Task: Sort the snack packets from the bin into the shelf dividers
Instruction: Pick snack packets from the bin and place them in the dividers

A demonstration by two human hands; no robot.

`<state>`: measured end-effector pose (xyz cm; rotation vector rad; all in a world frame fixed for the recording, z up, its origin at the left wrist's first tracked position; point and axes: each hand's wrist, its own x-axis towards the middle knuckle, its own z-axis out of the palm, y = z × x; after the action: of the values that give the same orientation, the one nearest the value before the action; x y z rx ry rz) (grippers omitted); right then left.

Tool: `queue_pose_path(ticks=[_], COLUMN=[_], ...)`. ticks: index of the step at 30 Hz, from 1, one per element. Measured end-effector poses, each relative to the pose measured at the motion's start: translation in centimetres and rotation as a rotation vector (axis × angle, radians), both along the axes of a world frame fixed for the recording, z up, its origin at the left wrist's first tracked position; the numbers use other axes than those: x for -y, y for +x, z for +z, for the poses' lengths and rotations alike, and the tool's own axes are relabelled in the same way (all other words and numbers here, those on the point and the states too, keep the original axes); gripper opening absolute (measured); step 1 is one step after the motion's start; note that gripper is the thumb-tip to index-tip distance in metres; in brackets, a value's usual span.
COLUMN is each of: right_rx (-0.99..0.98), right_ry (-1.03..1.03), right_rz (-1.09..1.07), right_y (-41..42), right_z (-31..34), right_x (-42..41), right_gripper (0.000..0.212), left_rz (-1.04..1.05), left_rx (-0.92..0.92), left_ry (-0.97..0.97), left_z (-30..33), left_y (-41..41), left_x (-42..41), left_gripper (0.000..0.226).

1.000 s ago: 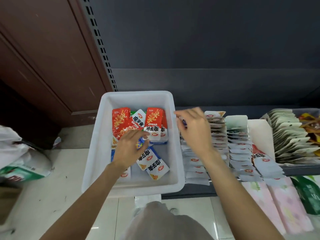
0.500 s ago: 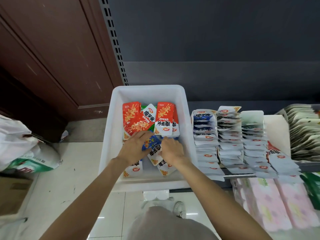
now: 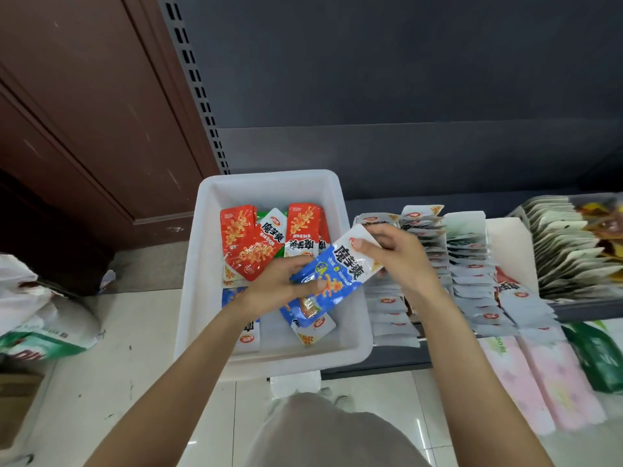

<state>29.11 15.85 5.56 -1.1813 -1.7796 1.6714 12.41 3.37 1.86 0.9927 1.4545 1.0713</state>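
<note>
Gripping blue packet (image 3: 332,274) (both hands) over bin (image 3: 269,183).

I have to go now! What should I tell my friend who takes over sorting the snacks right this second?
Left hand and right hand both hold one blue-and-white packet above the white bin.
In the bin: red packets at the back, a few blue ones at the front.
Done: several rows of packets stand on the shelf to the right.
Left: shelve the held packet, then the rest of the bin.
</note>
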Motion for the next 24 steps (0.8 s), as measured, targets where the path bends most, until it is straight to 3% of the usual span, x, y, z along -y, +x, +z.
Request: queue_pose_path(ticks=[4,8,11,14,17,21,24], right_rx=[0.098,-0.124,-0.287,-0.376,-0.29,-0.034,0.211], right_ry=[0.002,0.086,0.272,0.394,0.525,0.74,0.906], right_rz=[0.096,-0.216,-0.452,-0.556,-0.492,-0.287,-0.119], right_y=[1.8,3.8,6.0,6.9,6.5,4.7,3.1], right_z=[0.0,1.2,2.6,3.6,3.9,3.4,2.4], right_x=[-0.3,-0.7,-1.9,-3.2,-5.0,-7.1,-7.2], right_gripper=[0.007,0.014,0.015,0.018,0.018,0.003,0.007], left_rz=[0.068,0.246,0.381,0.212,-0.058,-0.075,-0.071], left_rx=[-0.053,-0.2,-0.284,-0.5,-0.818,-0.965,-1.037], left_ry=[0.06,0.231,0.306,0.245,0.233,0.38,0.426], left_z=[0.2,1.0,1.0,0.6,0.0,-1.0,-1.5], left_y=[1.4,2.7,2.7,2.3,2.5,3.1,3.6], left_x=[-1.0,-3.5,-6.3,-9.1,-10.5,-9.8,-9.2], left_gripper=[0.016,0.015,0.023,0.043,0.047,0.028,0.028])
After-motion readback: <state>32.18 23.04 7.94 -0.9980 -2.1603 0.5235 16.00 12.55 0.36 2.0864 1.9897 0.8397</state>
